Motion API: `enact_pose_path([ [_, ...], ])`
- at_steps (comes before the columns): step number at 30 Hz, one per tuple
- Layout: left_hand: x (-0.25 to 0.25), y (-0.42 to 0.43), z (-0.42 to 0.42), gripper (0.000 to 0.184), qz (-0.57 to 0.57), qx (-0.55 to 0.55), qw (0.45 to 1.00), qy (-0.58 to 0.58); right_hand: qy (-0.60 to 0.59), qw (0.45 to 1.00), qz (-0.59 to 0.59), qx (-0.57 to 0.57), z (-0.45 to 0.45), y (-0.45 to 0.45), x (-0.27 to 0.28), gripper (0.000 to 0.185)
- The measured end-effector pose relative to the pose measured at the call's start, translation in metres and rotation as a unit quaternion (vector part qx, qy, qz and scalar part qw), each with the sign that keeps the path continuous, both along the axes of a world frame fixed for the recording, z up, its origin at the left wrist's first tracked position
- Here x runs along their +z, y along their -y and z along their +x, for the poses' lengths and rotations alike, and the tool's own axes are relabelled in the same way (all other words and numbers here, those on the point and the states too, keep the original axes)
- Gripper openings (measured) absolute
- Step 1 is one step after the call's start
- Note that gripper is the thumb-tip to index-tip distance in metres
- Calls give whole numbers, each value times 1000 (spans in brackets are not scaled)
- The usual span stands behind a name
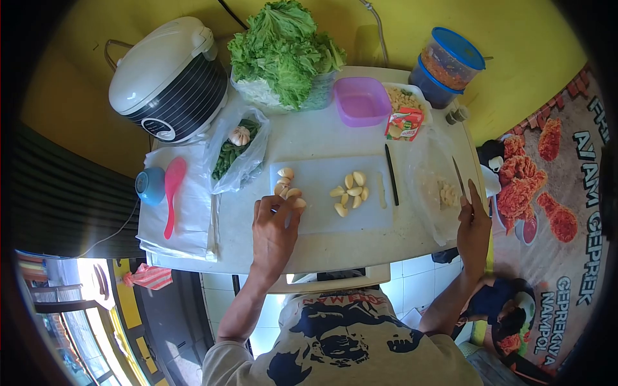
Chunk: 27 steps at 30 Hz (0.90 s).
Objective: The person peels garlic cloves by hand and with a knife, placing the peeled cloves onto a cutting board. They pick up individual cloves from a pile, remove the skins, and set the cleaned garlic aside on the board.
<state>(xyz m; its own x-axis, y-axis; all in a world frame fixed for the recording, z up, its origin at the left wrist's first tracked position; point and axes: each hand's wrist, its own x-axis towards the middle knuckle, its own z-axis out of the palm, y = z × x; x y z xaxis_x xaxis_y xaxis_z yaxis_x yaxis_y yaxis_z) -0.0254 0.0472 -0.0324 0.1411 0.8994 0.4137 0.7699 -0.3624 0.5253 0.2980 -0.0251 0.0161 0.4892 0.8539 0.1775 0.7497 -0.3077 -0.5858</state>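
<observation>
Garlic cloves (354, 191) in two groups on cutting board (322, 177); rice cooker (168, 80) behind-left; lettuce (283, 51) behind; plastic bag (421, 170) right, contents (447, 193) unclear from here.

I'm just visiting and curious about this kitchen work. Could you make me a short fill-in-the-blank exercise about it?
1. The right hand holds a ____.
2. The left hand is at the garlic cloves nearer the cutting board's ____ edge (left or right).
3. The rice paddle beside the blue bowl is coloured ____.
4. The whole garlic bulb lies on green vegetables in a plastic ____.

Missing words: knife; left; pink; bag.
</observation>
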Motion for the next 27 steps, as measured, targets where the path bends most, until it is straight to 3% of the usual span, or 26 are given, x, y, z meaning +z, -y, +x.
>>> enact_pose_path([
  [9,-6,10,-2,26,-30,-42,998,47,1,998,45,33,-14,-8,2,37],
  [11,6,17,1,23,-207,-1,959,194,3,996,67,50,-14,-8,-3,37],
  [12,6,20,0,23,-207,0,959,194,-10,996,75,56,-16,-8,-5,36],
  [14,5,23,0,17,-269,-75,882,380,-22,995,81,61,-22,-8,-2,36],
  [15,8,25,2,17,-270,-74,881,381,-67,993,67,76,-35,-9,5,35],
  [17,19,27,8,20,-307,-112,757,565,-157,981,60,96,-54,-11,7,35],
  [18,21,28,10,20,-307,-112,757,566,-157,981,60,96,-63,-12,5,35],
  [20,23,30,13,25,-341,-122,662,657,-162,965,90,184,-80,-12,1,38],
  [27,17,36,18,26,-331,-152,637,679,-245,902,73,348,-142,-6,-1,45],
])
